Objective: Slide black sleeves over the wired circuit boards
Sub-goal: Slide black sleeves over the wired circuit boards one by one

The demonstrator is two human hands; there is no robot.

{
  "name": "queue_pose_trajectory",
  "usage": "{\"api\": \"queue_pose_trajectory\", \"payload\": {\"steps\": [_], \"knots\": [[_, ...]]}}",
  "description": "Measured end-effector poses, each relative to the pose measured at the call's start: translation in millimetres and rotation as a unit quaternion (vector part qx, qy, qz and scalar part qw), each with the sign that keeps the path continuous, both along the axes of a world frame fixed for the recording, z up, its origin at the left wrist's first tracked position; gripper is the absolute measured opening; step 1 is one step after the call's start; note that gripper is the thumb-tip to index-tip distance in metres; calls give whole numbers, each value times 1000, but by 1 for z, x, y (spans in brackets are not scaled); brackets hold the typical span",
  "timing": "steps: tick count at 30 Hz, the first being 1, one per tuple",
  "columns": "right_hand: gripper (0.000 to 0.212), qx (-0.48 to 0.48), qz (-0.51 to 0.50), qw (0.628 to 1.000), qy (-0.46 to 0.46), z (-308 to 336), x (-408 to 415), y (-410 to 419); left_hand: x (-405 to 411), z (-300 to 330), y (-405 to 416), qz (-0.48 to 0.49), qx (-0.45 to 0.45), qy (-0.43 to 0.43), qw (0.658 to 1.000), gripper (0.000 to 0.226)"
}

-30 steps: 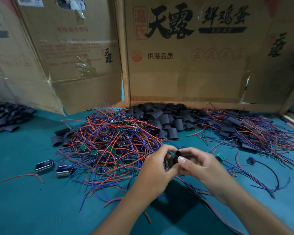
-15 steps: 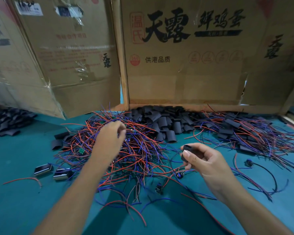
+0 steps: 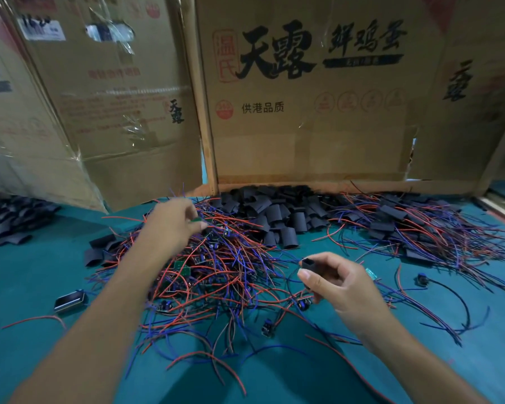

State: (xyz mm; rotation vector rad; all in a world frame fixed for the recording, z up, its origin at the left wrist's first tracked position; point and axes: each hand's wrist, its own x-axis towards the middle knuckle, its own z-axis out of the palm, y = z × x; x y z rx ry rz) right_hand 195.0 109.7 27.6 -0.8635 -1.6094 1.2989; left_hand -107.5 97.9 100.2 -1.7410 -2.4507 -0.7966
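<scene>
A tangled heap of small green circuit boards with red and blue wires [image 3: 216, 269] lies on the teal table [image 3: 35, 287]. My left hand [image 3: 172, 223] reaches over the far side of the heap and pinches a green board [image 3: 198, 219] between thumb and fingers. My right hand [image 3: 330, 281] hovers to the right of the heap, holding a black sleeve [image 3: 308, 265] with its open end facing up-left. Loose black sleeves [image 3: 277, 214] are piled behind the heap.
Cardboard box walls [image 3: 303, 118] stand along the back. A pile of sleeved boards with wires [image 3: 414, 228] spreads at the right. More black sleeves [image 3: 9, 220] lie far left. A small metal-edged black part [image 3: 70, 300] sits at the left front.
The hands, joined at the centre a second ago, have parted. My left hand moved up-left onto the heap, then to its far side, and took a green board. My right hand keeps its sleeve.
</scene>
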Motion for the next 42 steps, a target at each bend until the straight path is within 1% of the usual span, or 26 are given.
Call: {"api": "queue_pose_trajectory", "payload": {"steps": [1,2,3,4,6,7,9,10,11,12,13,14,15,16,19,20,22,25,31,33,36,38,42], "knots": [[34,2,-2,1000,-3,0,0,1,-1,5,-7,-17,41,-75,996,19],[31,3,-5,1000,-3,0,1,2,-1,6,-15,-37,80,-177,980,14],[25,5,-9,1000,-4,0,1,3,0,6,-23,-55,112,-288,949,12],[18,9,-12,1000,-7,0,2,4,2,2,-30,-67,132,-387,910,13],[9,19,-14,1000,-19,0,3,5,10,-10,-36,-79,148,-551,817,19],[8,23,-14,999,-23,0,4,5,15,-18,-35,-81,147,-626,761,23],[8,22,-14,999,-25,0,5,6,28,-33,-31,-82,141,-762,627,28],[8,21,-15,999,-25,0,5,6,34,-41,-29,-80,146,-811,560,28],[8,19,-15,999,-25,0,5,6,40,-47,-29,-77,158,-846,503,27],[8,18,-16,999,-23,-1,5,6,44,-52,-28,-76,173,-869,458,26],[8,17,-18,999,-24,-2,5,7,48,-56,-28,-76,184,-880,431,25],[8,18,-19,999,-27,-2,5,8,51,-59,-29,-80,189,-882,424,26],[9,19,-19,999,-29,-2,6,8,53,-61,-30,-87,191,-878,431,27],[10,20,-20,999,-30,-2,6,8,55,-62,-31,-94,191,-868,449,28],[16,39,-23,997,-55,-3,8,10,60,-62,-31,-105,201,-819,527,17],[17,59,-27,995,-77,-4,10,11,62,-62,-31,-109,209,-804,546,15],[18,121,-42,983,-132,-4,14,13,64,-60,-33,-123,224,-782,568,14],[22,203,-52,959,-193,0,18,13,67,-56,-37,-148,249,-762,579,16],[27,265,-22,938,-222,9,15,1,76,-47,-42,-185,297,-736,580,12],[28,301,-27,923,-237,9,13,-3,78,-45,-42,-190,310,-726,583,18],[31,364,-37,891,-271,5,8,-11,79,-43,-43,-200,323,-713,589,26],[32,374,-30,883,-284,3,4,-16,79,-43,-43,-206,327,-707,592,26],[33,378,-19,883,-279,3,1,-20,78,-43,-44,-211,329,-700,598,26]]}}
